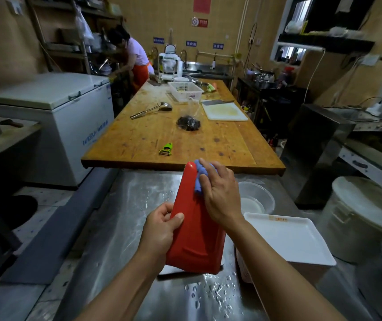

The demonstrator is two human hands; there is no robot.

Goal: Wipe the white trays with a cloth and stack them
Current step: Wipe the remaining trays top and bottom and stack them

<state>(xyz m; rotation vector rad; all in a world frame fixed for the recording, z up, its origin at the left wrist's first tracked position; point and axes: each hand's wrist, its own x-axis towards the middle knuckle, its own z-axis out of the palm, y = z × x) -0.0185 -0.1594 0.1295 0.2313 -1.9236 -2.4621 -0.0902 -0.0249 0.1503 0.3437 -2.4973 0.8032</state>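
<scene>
White tray [285, 239] on a stack at right, on the wet steel counter [120, 228]. Red tray [194, 232] tilted up on edge, gripped at its side by left hand [160, 228]; right hand [217, 193] pressing blue cloth [200, 177] against it. Likely slip from wet grip under wiping pressure; could knock clear bowl [256, 196] nearby.

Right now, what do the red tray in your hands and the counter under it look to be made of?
The red tray looks like moulded plastic: glossy, evenly coloured, with rounded corners. The counter looks like stainless steel: grey, dully reflective, beaded with water drops.
</scene>
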